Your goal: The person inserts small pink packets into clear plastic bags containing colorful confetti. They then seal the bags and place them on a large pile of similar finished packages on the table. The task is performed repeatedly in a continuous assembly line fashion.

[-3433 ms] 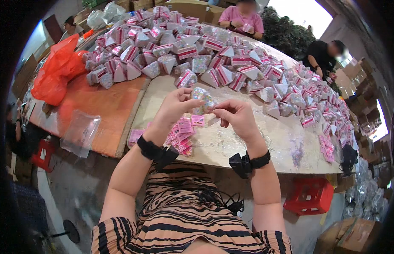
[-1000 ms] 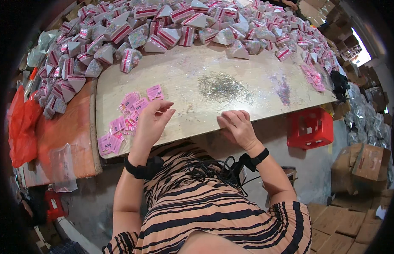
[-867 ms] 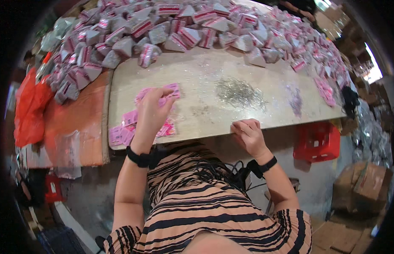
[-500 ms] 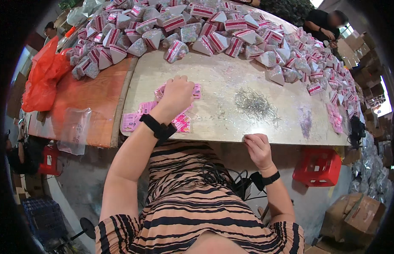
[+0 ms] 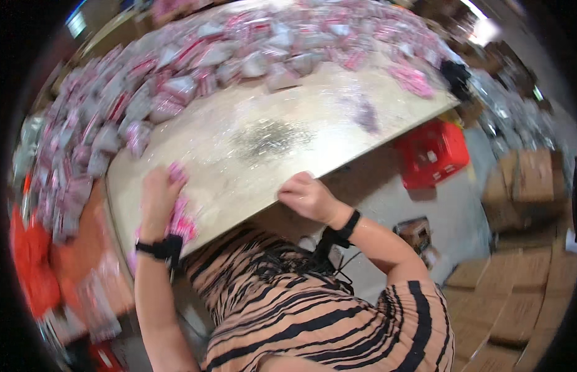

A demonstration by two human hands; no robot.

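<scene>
Left hand [image 5: 157, 201]: flat on the small pink packets [image 5: 180, 217] near the tabletop [image 5: 257, 155] edge — grip unclear.
Right hand [image 5: 307, 197]: fingers curled at the front edge — holding nothing visible.

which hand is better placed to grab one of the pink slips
Left. The left hand already rests on the pink slips, while the right hand sits at the table edge, away from them.

pale table [image 5: 313, 149] bearing packet heaps [image 5: 177, 68], pink slips [image 5: 180, 217]
</scene>
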